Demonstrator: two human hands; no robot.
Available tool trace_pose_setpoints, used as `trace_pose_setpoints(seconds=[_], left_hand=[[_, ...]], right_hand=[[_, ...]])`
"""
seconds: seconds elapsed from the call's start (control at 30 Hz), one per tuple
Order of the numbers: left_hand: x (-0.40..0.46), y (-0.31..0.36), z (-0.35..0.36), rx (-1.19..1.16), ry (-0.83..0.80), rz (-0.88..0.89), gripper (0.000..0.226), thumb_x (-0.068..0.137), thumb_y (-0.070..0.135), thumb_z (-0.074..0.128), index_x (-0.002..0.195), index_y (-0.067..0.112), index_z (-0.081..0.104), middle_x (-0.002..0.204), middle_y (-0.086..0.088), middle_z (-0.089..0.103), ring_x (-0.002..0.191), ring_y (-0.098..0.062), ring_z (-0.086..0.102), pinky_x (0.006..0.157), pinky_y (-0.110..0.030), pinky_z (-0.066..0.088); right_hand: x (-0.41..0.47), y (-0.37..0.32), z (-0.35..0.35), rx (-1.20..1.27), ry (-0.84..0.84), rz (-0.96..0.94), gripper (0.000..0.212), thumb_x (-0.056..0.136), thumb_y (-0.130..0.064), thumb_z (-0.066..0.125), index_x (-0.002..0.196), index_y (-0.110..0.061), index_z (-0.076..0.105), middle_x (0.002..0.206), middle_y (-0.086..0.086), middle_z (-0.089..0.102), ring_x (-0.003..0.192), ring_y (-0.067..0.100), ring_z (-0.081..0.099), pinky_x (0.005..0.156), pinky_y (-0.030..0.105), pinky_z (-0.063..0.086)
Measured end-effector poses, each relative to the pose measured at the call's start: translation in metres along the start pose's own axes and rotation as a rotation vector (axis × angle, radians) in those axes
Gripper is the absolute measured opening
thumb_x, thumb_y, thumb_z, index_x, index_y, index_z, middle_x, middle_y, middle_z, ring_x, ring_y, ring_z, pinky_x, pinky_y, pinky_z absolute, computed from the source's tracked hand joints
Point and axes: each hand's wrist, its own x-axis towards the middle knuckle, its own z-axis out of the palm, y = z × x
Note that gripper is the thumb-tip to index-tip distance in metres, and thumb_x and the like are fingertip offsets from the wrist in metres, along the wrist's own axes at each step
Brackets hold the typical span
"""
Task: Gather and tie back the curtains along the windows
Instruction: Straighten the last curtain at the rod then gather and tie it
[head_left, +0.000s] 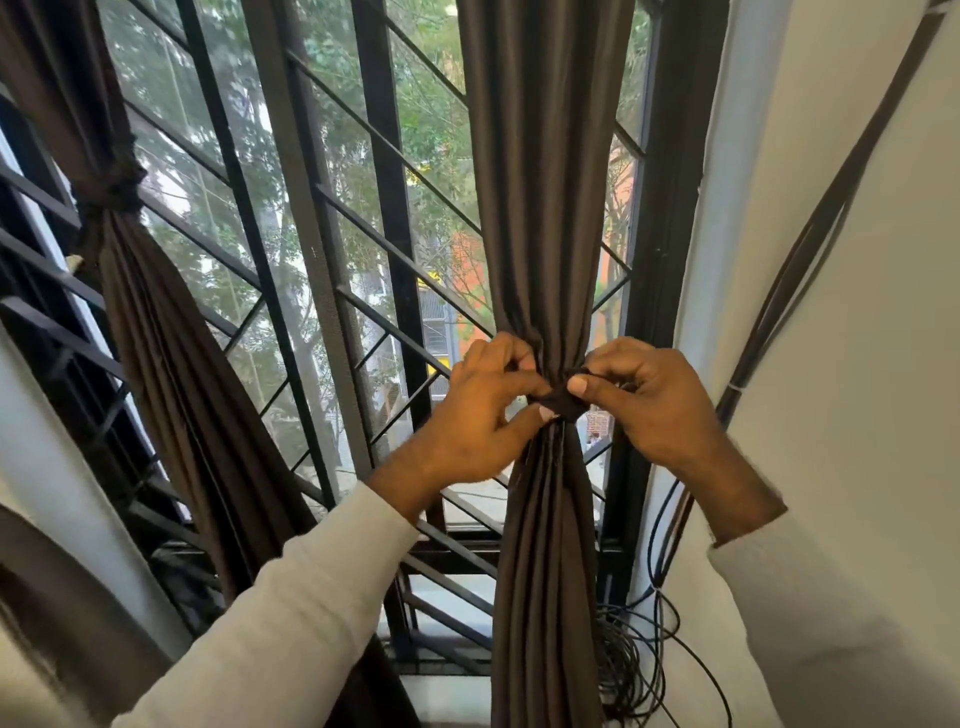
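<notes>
Both the left hand (480, 410) and right hand (644, 400) pinch the tie-back (558, 402) cinching the brown curtain (540, 208); loosening either pinch could let the gathered folds spread toward six o'clock.

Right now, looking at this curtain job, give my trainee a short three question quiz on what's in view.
1. True or false: the left curtain is already tied back.
2. Multiple choice: what do both hands pinch at the right curtain? A) a metal hook B) a dark fabric tie C) a cable
3. Short answer: what lies coiled on the floor by the wall at lower right?

Key
1. True; a knot cinches it.
2. B; the left hand and right hand both have a grip on the dark fabric tie at the gathered waist.
3. Black cables.
</notes>
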Motion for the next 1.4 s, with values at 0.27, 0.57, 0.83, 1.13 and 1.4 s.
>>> trace_pose_setpoints(seconds=[0.27, 0.57, 0.83, 1.13, 1.4], left_hand=[[0.014, -0.004, -0.024, -0.253, -0.322, -0.049, 0.035, 0.079, 0.024, 0.087, 0.101, 0.003, 0.069, 0.118, -0.012, 0.048, 0.117, -0.031, 0.049, 0.106, -0.055, 0.044], [0.004, 0.010, -0.013, 0.077, 0.031, 0.008, 0.023, 0.094, 0.026, 0.076, 0.112, 0.019, 0.064, 0.104, 0.004, 0.064, 0.097, -0.016, 0.055, 0.092, -0.048, 0.047], [-0.002, 0.008, -0.017, 0.415, 0.125, 0.263, 0.015, 0.103, 0.025, 0.063, 0.106, 0.014, 0.074, 0.110, -0.006, 0.072, 0.089, -0.030, 0.064, 0.074, -0.039, 0.045], [-0.014, 0.013, -0.021, 0.399, 0.224, 0.373, 0.016, 0.102, 0.017, 0.065, 0.099, 0.015, 0.081, 0.095, -0.004, 0.074, 0.088, -0.029, 0.063, 0.073, -0.037, 0.045], [-0.029, 0.010, -0.031, 0.294, 0.131, 0.373, 0.002, 0.093, 0.014, 0.079, 0.094, 0.013, 0.079, 0.094, -0.007, 0.060, 0.089, -0.031, 0.052, 0.073, -0.043, 0.045]], right_hand=[[0.014, -0.006, 0.005, 0.225, -0.073, 0.230, 0.025, 0.096, -0.015, 0.073, 0.084, 0.007, 0.077, 0.064, 0.008, 0.068, 0.059, 0.006, 0.060, 0.064, 0.015, 0.050], [0.019, -0.016, -0.001, 0.274, -0.067, 0.465, 0.035, 0.094, -0.028, 0.076, 0.091, 0.007, 0.077, 0.071, 0.013, 0.066, 0.058, 0.008, 0.057, 0.059, 0.024, 0.044], [0.014, -0.020, -0.008, 0.312, -0.139, 0.558, 0.022, 0.104, -0.012, 0.063, 0.098, 0.006, 0.074, 0.071, 0.008, 0.069, 0.063, 0.010, 0.062, 0.061, 0.024, 0.050], [0.011, -0.033, -0.003, 0.197, -0.050, 0.521, 0.010, 0.097, -0.014, 0.074, 0.095, -0.007, 0.081, 0.076, 0.010, 0.078, 0.062, 0.011, 0.072, 0.060, 0.024, 0.054], [0.009, -0.038, 0.004, -0.119, 0.046, 0.228, 0.017, 0.094, -0.013, 0.076, 0.079, -0.020, 0.079, 0.083, 0.001, 0.071, 0.071, 0.011, 0.067, 0.066, 0.010, 0.051]])
